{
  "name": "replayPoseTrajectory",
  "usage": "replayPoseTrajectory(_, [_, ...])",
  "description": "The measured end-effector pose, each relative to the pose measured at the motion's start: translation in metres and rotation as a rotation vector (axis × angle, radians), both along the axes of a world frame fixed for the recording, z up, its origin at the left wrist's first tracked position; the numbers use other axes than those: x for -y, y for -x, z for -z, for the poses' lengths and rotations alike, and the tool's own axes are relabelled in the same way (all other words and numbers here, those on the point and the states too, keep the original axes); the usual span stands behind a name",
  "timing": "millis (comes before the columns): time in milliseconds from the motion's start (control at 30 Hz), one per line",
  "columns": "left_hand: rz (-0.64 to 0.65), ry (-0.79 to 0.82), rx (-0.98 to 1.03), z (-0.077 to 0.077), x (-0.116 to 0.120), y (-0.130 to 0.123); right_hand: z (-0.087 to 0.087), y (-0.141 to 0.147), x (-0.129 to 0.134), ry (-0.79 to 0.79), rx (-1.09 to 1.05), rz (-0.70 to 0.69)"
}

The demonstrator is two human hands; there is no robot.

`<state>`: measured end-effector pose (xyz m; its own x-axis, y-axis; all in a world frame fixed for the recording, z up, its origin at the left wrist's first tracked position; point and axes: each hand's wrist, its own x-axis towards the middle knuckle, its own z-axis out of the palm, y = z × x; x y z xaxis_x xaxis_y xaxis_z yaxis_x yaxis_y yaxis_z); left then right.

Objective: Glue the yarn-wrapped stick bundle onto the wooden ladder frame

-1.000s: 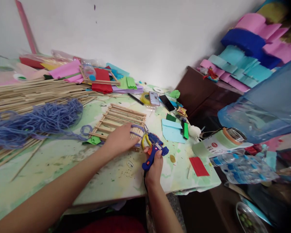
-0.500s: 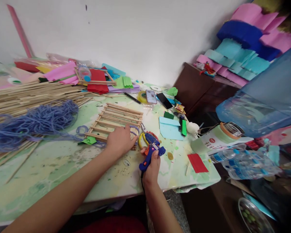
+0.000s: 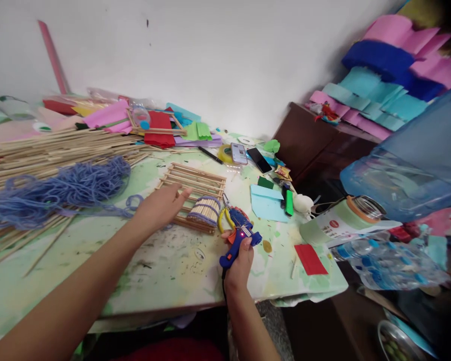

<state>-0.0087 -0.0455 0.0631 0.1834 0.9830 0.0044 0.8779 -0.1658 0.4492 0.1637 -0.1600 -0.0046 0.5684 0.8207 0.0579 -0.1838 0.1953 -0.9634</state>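
A craft workspace, shown by the stick pile point(image 3: 52, 150), yarn point(image 3: 78, 185) and coloured paper point(image 3: 266, 203).

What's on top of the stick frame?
On the frame, at its near right corner: a stick panel banded with purple yarn. Anything beneath the left hand is hidden.

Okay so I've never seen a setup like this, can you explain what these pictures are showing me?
There's no robot here, just a person's two bare hands. Every picture comes from one camera worn on the head, looking forward and down. The right hand grips a blue glue gun, with a yellow-handled tool close against it. The left hand is over a frame of thin sticks, and a small yarn-trimmed stick piece sits on that frame. Around them on the table are purple-blue yarn, loose sticks, colored paper and two phones.
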Motion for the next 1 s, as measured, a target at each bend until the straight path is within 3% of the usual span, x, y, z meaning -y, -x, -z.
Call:
replayPoseTrajectory(200, [0.085, -0.014, -0.018, 0.003, 0.006, -0.019, -0.006, 0.002, 0.001, 0.058, -0.007, -0.010])
replayPoseTrajectory(400, [0.068, -0.103, -0.066, 0.009, 0.001, -0.044, -0.008, 0.002, 0.002, 0.092, -0.006, 0.013])
replayPoseTrajectory(533, [0.097, -0.258, -0.042, 0.012, -0.026, -0.037, -0.007, 0.002, 0.002, 0.094, -0.034, 0.033])
replayPoseTrajectory(667, [0.243, -0.243, 0.040, -0.003, -0.046, -0.021, -0.007, 0.003, 0.003, 0.100, -0.056, 0.016])
replayPoseTrajectory(767, [0.296, -0.201, -0.043, -0.012, -0.031, -0.021, -0.006, 0.003, 0.004, 0.104, -0.068, 0.023])
replayPoseTrajectory(900, [0.141, -0.107, -0.206, -0.006, 0.005, -0.042, 0.001, 0.001, 0.002, 0.069, -0.027, 0.018])
replayPoseTrajectory(1000, [0.054, -0.069, -0.272, 0.002, 0.017, -0.062, 0.007, 0.001, 0.000, -0.006, 0.016, 0.034])
